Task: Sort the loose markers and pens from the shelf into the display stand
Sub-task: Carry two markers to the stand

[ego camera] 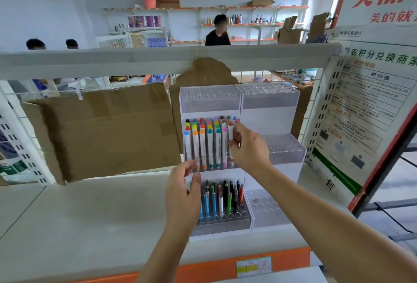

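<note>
Forearms reach up from the bottom edge over the pale grey shelf (pixel 90 210). Our left hand (pixel 181 194) rests, fingers loosely straight, against the left edge of the tiered clear acrylic display stand (pixel 270 102), beside the lower row of slim clip pens (pixel 222 199). Beyond it, our right hand (pixel 247 145) pinches a white marker with a red cap (pixel 230 131) at the right end of the middle row of white colour-capped markers (pixel 203 142).

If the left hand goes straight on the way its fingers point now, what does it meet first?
The left hand points up and away, toward the middle tier of the display stand. It would probably first meet the lower ends of the markers in the front row; depth is unclear.
</note>
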The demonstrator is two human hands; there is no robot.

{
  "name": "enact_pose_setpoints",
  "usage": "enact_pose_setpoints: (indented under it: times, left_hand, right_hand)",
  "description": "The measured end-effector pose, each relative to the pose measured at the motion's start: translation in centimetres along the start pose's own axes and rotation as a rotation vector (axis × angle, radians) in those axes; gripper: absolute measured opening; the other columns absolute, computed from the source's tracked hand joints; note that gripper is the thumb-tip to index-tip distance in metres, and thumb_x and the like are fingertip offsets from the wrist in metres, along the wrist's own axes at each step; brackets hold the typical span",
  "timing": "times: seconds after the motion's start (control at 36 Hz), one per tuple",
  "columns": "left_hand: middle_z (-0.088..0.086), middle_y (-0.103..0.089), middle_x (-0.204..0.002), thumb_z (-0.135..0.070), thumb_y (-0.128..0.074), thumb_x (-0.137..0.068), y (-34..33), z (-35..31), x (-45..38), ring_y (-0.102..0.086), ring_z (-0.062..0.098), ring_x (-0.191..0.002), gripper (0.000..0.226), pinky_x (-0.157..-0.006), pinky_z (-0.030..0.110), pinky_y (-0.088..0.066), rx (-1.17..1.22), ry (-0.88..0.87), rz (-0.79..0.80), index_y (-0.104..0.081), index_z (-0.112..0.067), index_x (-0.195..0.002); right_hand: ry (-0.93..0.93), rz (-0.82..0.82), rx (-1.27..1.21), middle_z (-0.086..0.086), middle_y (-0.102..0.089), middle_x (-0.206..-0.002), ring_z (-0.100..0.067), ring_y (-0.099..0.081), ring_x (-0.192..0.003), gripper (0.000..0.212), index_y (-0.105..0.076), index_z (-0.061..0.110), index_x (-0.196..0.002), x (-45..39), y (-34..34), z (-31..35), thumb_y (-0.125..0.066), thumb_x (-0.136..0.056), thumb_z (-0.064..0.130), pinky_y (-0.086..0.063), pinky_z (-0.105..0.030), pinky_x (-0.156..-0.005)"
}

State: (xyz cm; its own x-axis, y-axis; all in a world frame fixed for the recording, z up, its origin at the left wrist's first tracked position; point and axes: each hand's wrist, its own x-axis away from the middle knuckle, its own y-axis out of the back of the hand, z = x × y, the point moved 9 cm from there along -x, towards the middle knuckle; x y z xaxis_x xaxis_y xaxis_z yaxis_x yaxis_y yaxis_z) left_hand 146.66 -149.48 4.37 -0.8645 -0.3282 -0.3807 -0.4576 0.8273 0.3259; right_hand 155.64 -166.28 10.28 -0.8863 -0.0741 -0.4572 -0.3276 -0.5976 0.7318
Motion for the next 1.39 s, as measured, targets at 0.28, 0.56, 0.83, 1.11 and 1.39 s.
enact_pose_setpoints:
  times: [0.28,0.56,0.83,1.11,1.39]
  left_hand:
    - [-0.008,-0.059,-0.113,-0.014,-0.051,-0.095,0.6,-0.8,1.0,-0.054,0.008,-0.106,0.021,-0.094,0.028,-0.045,-0.014,-0.037,-0.017,-0.055,-0.027,-0.112]
    - [-0.004,-0.059,-0.119,-0.019,-0.049,-0.096,1.1,-0.8,1.6,-0.053,0.011,-0.11,0.025,-0.097,0.033,-0.046,-0.054,0.008,-0.027,-0.056,-0.019,-0.12]
    - [-0.003,-0.057,-0.12,-0.018,-0.049,-0.096,-0.3,-0.1,1.8,-0.052,0.013,-0.11,0.028,-0.096,0.034,-0.045,-0.038,0.037,0.006,-0.056,-0.017,-0.124]
    - [-0.006,-0.057,-0.114,-0.016,-0.05,-0.095,-0.2,-0.2,0.7,-0.052,0.01,-0.109,0.021,-0.093,0.026,-0.041,-0.01,0.001,0.004,-0.055,-0.023,-0.114]
    - [-0.007,-0.058,-0.112,-0.012,-0.053,-0.094,0.8,0.2,-0.5,-0.054,0.008,-0.105,0.023,-0.091,0.024,-0.045,-0.034,-0.019,-0.004,-0.058,-0.02,-0.116]
  right_hand:
    - [-0.085,-0.067,0.011,0.0,-0.059,-0.076,-0.022,-0.054,-0.068,0.01,-0.044,0.019,-0.088,1.3,0.2,-1.0,-0.05,-0.095,0.021,-0.032,-0.025,-0.052]
    - [-0.083,0.028,-0.076,-0.001,-0.059,-0.076,-0.02,-0.055,-0.07,0.007,-0.052,0.014,-0.085,0.4,0.4,-0.7,-0.055,-0.091,0.013,-0.045,-0.028,-0.059]
    - [-0.023,0.048,-0.023,0.006,-0.048,-0.064,-0.015,-0.046,-0.059,0.013,-0.046,0.015,-0.08,0.6,0.7,-0.1,-0.053,-0.09,0.012,-0.033,-0.024,-0.048]
    - [-0.017,0.169,-0.019,0.009,-0.045,-0.065,-0.01,-0.045,-0.059,0.024,-0.039,0.021,-0.074,0.0,-0.2,0.3,-0.055,-0.089,0.012,-0.029,-0.02,-0.048]
    - [-0.09,0.074,0.041,0.0,-0.052,-0.105,-0.016,-0.052,-0.084,0.021,-0.056,0.016,-0.11,1.1,-0.4,-1.1,-0.06,-0.091,0.024,-0.04,-0.026,-0.063]
